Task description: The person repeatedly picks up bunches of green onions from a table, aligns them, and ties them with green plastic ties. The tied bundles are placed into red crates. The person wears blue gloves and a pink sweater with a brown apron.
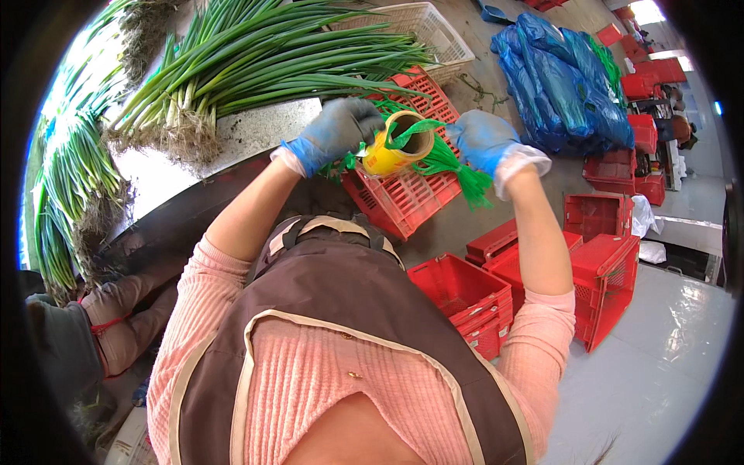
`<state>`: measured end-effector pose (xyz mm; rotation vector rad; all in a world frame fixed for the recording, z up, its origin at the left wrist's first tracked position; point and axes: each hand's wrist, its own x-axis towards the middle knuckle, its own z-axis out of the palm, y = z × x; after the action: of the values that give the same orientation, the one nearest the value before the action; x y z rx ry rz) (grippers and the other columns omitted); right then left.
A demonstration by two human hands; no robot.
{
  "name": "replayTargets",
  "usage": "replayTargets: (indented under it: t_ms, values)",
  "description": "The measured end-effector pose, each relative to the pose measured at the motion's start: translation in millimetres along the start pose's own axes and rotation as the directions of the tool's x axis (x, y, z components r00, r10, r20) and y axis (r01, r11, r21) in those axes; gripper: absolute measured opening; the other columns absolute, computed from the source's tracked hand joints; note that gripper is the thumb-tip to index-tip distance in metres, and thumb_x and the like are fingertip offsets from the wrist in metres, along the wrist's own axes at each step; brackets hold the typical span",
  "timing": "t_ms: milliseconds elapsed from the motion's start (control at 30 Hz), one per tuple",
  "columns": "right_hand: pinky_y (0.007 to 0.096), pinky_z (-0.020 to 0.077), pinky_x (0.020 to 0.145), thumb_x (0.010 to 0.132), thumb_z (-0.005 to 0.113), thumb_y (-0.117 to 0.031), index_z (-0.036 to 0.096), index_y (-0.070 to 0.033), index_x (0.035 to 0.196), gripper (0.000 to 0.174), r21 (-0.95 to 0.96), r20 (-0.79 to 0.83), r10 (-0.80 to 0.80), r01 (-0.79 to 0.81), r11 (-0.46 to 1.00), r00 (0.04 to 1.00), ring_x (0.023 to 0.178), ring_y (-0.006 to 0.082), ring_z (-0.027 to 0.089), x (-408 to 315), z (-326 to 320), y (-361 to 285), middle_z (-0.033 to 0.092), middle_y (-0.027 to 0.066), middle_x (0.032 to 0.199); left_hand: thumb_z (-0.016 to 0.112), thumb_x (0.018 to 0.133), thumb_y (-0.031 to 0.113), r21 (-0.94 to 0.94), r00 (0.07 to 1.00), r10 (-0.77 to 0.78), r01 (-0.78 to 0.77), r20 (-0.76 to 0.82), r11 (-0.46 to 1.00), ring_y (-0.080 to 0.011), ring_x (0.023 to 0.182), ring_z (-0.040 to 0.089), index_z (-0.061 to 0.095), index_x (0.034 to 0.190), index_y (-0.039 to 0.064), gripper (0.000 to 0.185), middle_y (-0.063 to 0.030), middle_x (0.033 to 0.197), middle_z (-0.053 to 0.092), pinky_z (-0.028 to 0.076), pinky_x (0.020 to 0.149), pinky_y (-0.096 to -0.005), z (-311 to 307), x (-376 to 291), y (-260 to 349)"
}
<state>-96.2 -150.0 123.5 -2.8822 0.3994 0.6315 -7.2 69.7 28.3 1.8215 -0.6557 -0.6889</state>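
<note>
A yellow roll with a cardboard core (390, 152) is between my hands, above a red slatted crate (401, 203). A green plastic strip (415, 129) loops across the roll's opening toward my right hand (485, 136), whose gloved fingers are closed at its end. My left hand (343, 133), in a soiled blue glove, has its fingers curled beside the roll's left side. Green bits show beneath it, but its grip is hidden. A bundle of green plastic strips (465, 174) hangs over the crate below my right hand.
Long green onions (261, 64) with roots lie on a metal table (273, 119) at left. Behind the crate stands a white basket (447, 40). Blue plastic-wrapped bundles (552, 81) lie on the floor; red crates (459, 285) stand at right. Another person's leg (125, 314) is at lower left.
</note>
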Motion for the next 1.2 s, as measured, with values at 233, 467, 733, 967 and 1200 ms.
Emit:
replayTargets:
  t_ms: [233,467,733,967,1200]
  values:
    - [0.0416,0.0491,0.067,0.090,0.052,-0.033,0.066,-0.001,0.077,0.038,-0.312,0.083,0.106,-0.075,0.947,0.991,0.065,0.0288,0.065,-10,-6,11,0.064,0.0143,0.064,0.060,0.090,0.018,-0.105,0.966,0.156,-0.181,-0.207,0.978,-0.0074,0.057,0.055,0.062,0.098,0.001,0.018,-0.0035,0.071,0.062,0.046,0.052,-0.0234,27,-9,-15]
    - [0.0368,0.0477,0.057,0.085,0.052,-0.024,0.065,0.001,0.073,0.031,-0.009,0.174,-0.041,0.043,0.999,0.984,0.060,0.0241,0.063,45,35,-1,0.065,0.0162,0.068,0.058,0.091,0.017,-0.060,0.984,-0.074,0.085,0.159,0.995,-0.0076,0.055,0.055,0.063,0.097,0.002,0.017,-0.0039,0.072,0.064,0.045,0.050,-0.0231,53,0,-7]
    - [0.0259,0.0262,0.042,0.092,0.052,-0.029,0.064,-0.006,0.078,0.029,0.507,0.641,-0.073,-0.351,0.787,0.764,0.045,0.0096,0.030,103,66,5,0.047,-0.0035,0.057,0.068,0.068,0.010,0.522,0.702,0.677,-0.671,0.218,0.527,-0.0275,0.068,0.060,0.048,0.130,0.018,0.066,-0.0081,0.086,0.060,0.049,0.056,-0.0351,86,-15,-35]
    - [0.0237,0.0323,0.046,0.093,0.052,-0.036,0.065,-0.005,0.081,0.035,0.674,0.604,-0.154,-0.397,0.623,0.782,0.048,0.0074,0.037,109,83,10,0.053,-0.0005,0.059,0.060,0.075,0.005,0.452,0.582,0.742,-0.789,0.333,0.416,-0.0258,0.078,0.057,0.056,0.121,0.014,0.047,-0.0085,0.091,0.053,0.048,0.063,-0.0326,107,-10,-12]
    - [0.0201,0.0400,0.057,0.091,0.057,-0.037,0.061,-0.003,0.115,0.041,0.931,-0.112,0.087,0.074,0.357,0.990,0.067,0.0058,0.054,21,50,37,0.067,0.0044,0.089,0.052,0.095,0.012,-0.656,0.994,0.090,-0.107,-0.060,0.747,-0.0021,0.056,0.048,0.061,0.098,0.001,0.015,0.0009,0.071,0.060,0.039,0.051,-0.0172,70,7,10]
